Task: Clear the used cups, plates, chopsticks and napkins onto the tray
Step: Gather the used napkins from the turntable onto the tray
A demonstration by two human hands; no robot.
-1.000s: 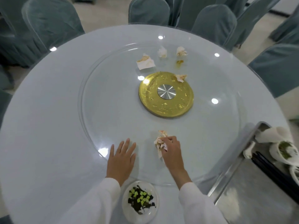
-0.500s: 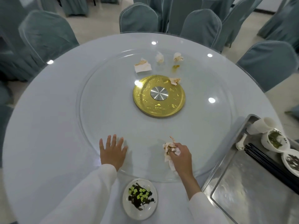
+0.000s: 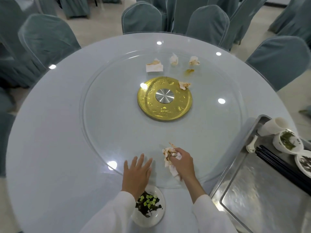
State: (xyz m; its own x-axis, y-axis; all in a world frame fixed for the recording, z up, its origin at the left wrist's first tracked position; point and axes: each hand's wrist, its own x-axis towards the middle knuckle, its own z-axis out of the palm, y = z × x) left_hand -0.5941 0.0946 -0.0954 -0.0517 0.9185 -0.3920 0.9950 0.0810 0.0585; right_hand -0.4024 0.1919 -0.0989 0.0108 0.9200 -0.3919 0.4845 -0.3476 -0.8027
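My right hand (image 3: 182, 163) grips a bunch of stained crumpled napkins (image 3: 169, 154) on the near part of the glass turntable (image 3: 117, 106). My left hand (image 3: 137, 172) lies flat with fingers spread at the turntable's near edge. A white plate with dark and green food scraps (image 3: 149, 206) sits just below my left wrist. Several more used napkins lie on the far side: a folded one (image 3: 154, 66), two crumpled ones (image 3: 174, 59) (image 3: 194, 60), and one (image 3: 184, 84) on the gold hub's rim. The steel tray (image 3: 252, 190) stands at the right with a cup (image 3: 274, 126), bowls (image 3: 287, 141), a spoon (image 3: 251, 145) and black chopsticks (image 3: 282, 167).
A gold disc with a silver centre (image 3: 164, 99) marks the turntable's middle. An orange sauce smear (image 3: 189, 71) stains the glass near the far napkins. Grey-green covered chairs (image 3: 142, 18) ring the round table.
My right hand has drawn the napkins toward me and slightly right, gathering more paper. My left hand shifted a little nearer the table edge. The view pulled back and up.
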